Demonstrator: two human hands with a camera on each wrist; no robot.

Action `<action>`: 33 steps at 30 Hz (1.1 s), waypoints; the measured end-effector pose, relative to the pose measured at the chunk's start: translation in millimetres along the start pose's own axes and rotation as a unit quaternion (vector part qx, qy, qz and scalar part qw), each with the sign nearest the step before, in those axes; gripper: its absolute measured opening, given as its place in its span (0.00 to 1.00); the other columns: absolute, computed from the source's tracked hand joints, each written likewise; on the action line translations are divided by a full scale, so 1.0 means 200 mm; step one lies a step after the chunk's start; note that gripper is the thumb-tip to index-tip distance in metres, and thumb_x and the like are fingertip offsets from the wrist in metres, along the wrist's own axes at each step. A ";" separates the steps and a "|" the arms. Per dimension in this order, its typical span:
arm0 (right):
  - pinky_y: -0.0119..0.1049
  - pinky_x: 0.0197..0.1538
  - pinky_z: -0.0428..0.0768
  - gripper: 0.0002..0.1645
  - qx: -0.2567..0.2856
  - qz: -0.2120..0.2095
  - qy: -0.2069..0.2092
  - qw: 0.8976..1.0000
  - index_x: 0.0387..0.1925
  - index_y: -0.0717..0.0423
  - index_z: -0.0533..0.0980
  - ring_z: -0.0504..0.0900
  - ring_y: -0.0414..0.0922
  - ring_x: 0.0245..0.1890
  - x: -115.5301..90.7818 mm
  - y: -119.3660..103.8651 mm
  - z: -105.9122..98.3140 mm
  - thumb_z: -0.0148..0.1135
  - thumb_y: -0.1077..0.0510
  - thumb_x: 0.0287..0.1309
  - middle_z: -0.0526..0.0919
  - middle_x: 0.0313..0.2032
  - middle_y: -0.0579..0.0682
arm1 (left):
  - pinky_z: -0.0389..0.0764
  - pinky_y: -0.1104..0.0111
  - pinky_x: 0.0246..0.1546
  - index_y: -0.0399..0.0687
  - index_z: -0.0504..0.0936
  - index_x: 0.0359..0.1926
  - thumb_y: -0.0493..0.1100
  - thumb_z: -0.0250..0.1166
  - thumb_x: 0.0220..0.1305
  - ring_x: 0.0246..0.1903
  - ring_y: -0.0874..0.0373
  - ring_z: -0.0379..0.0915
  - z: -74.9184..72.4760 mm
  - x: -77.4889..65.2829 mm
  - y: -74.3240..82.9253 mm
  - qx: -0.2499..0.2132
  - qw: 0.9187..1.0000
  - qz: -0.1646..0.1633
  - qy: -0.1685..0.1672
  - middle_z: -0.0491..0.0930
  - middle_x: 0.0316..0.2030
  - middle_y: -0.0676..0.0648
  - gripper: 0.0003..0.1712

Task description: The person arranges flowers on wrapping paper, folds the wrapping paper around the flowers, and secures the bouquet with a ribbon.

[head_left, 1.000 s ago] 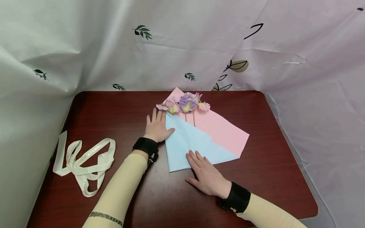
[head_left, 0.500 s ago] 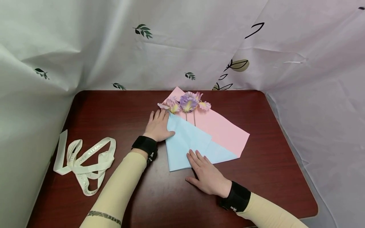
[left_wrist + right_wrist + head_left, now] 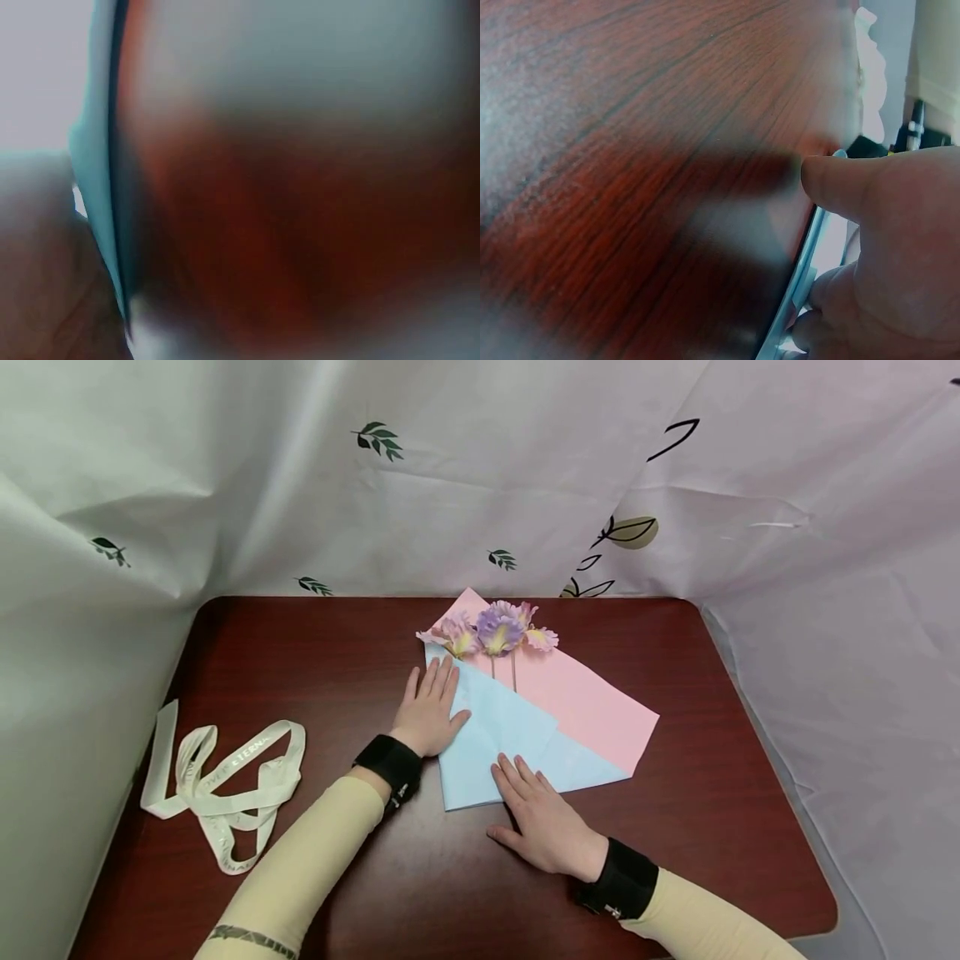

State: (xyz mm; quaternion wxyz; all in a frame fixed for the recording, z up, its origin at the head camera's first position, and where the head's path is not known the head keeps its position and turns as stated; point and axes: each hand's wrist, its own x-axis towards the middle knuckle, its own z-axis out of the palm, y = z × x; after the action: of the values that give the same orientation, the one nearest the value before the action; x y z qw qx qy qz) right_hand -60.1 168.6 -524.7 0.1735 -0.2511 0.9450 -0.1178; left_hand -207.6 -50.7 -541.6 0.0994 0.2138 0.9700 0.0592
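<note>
A sheet of wrapping paper, blue on one side (image 3: 491, 714) and pink on the other (image 3: 592, 702), lies on the table with its left part folded over. Artificial iris flowers (image 3: 498, 628), purple and pink, rest at its top, and their thin stems run down under the blue flap. My left hand (image 3: 431, 714) lies flat with straight fingers along the folded left edge. Across the lower edge of the blue paper, my right hand (image 3: 542, 814) rests with its fingers extended; its thumb (image 3: 840, 184) touches down near the paper's edge in the right wrist view. The left wrist view is mostly blurred.
A loosely looped white ribbon (image 3: 240, 802) with printed letters lies at the left of the dark red wooden table (image 3: 720, 835). Behind the table's far edge hangs a pale curtain (image 3: 450, 510) with leaf prints.
My left hand has shifted slightly right and down onto the blue paper, uncovering the upper left corner below the flowers. My right hand has stayed in place.
</note>
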 end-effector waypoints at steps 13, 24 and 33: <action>0.57 0.74 0.55 0.51 -0.009 0.007 -0.009 1.000 0.78 0.52 0.44 0.40 0.51 0.79 0.00 -0.01 0.00 0.49 0.31 0.67 0.40 0.79 0.51 | 0.49 0.50 0.75 0.46 0.47 0.78 0.61 0.44 0.75 0.78 0.47 0.37 0.08 -0.32 0.15 0.062 0.979 0.194 0.010 0.41 0.79 0.44 0.40; 0.58 0.73 0.56 0.50 -0.019 0.000 0.002 1.000 0.78 0.51 0.45 0.42 0.54 0.78 -0.01 -0.02 0.00 0.50 0.32 0.67 0.40 0.79 0.52 | 0.41 0.44 0.74 0.52 0.41 0.79 0.66 0.43 0.73 0.78 0.45 0.27 0.13 -0.40 0.15 0.044 0.968 0.244 -0.040 0.33 0.79 0.47 0.44; 0.62 0.74 0.48 0.50 -0.115 -0.049 0.019 0.992 0.77 0.48 0.48 0.41 0.55 0.79 -0.05 -0.08 0.03 0.47 0.28 0.65 0.41 0.79 0.51 | 0.39 0.43 0.74 0.53 0.43 0.79 0.66 0.43 0.73 0.78 0.45 0.27 0.09 -0.41 0.16 0.029 0.970 0.232 -0.069 0.34 0.79 0.47 0.43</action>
State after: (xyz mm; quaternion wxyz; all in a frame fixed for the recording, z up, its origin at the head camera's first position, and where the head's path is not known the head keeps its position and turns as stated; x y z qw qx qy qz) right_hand -42.2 158.5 -522.9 0.1200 -0.3135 0.9417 -0.0219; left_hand -119.2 -55.8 -539.8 0.1432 0.4391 0.8861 0.0376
